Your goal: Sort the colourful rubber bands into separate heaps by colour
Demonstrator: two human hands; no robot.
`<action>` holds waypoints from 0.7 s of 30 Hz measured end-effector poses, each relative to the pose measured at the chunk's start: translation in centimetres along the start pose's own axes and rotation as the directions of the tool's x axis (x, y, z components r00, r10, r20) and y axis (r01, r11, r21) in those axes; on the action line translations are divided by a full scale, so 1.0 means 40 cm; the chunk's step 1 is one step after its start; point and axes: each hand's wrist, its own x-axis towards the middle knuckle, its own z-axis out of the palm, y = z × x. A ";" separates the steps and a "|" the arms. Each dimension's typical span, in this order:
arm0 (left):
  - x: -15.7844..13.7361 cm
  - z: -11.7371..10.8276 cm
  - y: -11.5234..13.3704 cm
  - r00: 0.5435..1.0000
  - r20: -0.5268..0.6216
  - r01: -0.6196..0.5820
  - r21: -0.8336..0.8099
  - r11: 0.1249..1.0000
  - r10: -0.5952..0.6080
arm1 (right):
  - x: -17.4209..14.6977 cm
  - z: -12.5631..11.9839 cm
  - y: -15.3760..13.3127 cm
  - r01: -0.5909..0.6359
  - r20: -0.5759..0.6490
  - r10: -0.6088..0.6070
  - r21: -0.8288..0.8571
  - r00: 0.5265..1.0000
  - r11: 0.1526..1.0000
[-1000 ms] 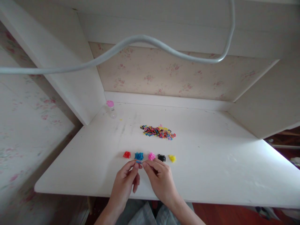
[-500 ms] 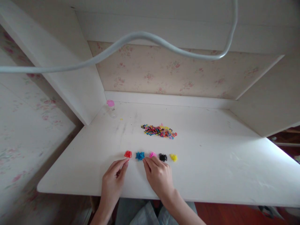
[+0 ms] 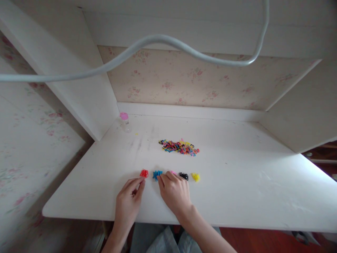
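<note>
My left hand (image 3: pixel 129 198) is closed in a pinch just below a small pile of red rubber bands (image 3: pixel 144 173). Whatever its fingertips hold is too small to make out. My right hand (image 3: pixel 175 193) is curled, its thumb and fingertips at the right edge of the blue rubber bands (image 3: pixel 157 174). Anything inside that pinch is hidden. Behind its knuckles, the pink rubber bands (image 3: pixel 173 172) are mostly covered. To the right lie the black rubber bands (image 3: pixel 183 176) and the yellow rubber bands (image 3: pixel 195 176).
A larger heap of mixed-colour rubber bands (image 3: pixel 179 147) lies farther back on the white desk (image 3: pixel 237 189). A clear bottle with a pink cap (image 3: pixel 124 121) is at the back left. A white cable (image 3: pixel 163 38) crosses the upper view. Side panels (image 3: pixel 297 116) enclose the desk.
My right hand has shifted slightly left and forward, onto the edge of the blue bands and over more of the pink ones. My left hand stays almost in place.
</note>
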 end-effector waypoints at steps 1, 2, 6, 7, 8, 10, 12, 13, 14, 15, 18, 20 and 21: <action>0.003 0.000 -0.002 1.000 -0.004 -0.019 0.034 0.999 0.019 | -0.005 -0.006 0.002 -0.002 -0.009 0.002 0.014 1.000 1.000; 0.006 0.000 -0.003 0.999 -0.006 -0.038 0.075 0.996 0.038 | -0.011 -0.014 0.005 -0.005 -0.018 0.006 0.030 1.000 1.000; 0.027 -0.001 -0.008 0.997 -0.009 -0.070 0.257 0.964 0.075 | -0.047 -0.050 0.020 -0.012 -0.020 0.014 0.102 1.000 0.995; 0.033 0.000 -0.008 0.997 -0.015 -0.074 0.294 0.953 0.082 | -0.057 -0.058 0.025 -0.015 -0.014 0.016 0.120 1.000 0.993; 0.039 0.001 -0.009 0.995 -0.022 -0.080 0.323 0.943 0.092 | -0.067 -0.066 0.031 -0.020 -0.008 0.021 0.137 1.000 0.990; 0.049 0.005 -0.011 0.993 -0.026 -0.098 0.361 0.927 0.115 | -0.086 -0.079 0.043 -0.036 -0.006 0.038 0.178 0.999 0.983; 0.058 0.010 -0.014 0.992 -0.015 -0.109 0.383 0.917 0.124 | -0.101 -0.087 0.058 -0.068 -0.004 0.070 0.230 0.998 0.971; 0.061 0.012 -0.016 0.992 -0.010 -0.110 0.391 0.914 0.124 | -0.107 -0.090 0.066 -0.088 0.000 0.092 0.260 0.996 0.961; 0.063 0.014 -0.018 0.992 -0.007 -0.110 0.400 0.910 0.123 | -0.113 -0.093 0.075 -0.109 0.006 0.112 0.292 0.994 0.950; 0.065 0.016 -0.019 0.993 -0.005 -0.106 0.409 0.906 0.119 | -0.118 -0.096 0.084 -0.130 0.010 0.134 0.322 0.991 0.938; 0.069 0.016 -0.021 0.995 -0.001 -0.093 0.427 0.899 0.103 | -0.132 -0.109 0.114 -0.191 0.011 0.203 0.393 0.979 0.900; 0.070 0.011 -0.022 0.996 0.010 -0.082 0.428 0.900 0.086 | -0.140 -0.122 0.138 -0.228 0.000 0.251 0.419 0.968 0.879; 0.071 0.008 -0.022 0.997 0.018 -0.076 0.425 0.902 0.076 | -0.142 -0.129 0.151 -0.245 -0.007 0.274 0.425 0.962 0.872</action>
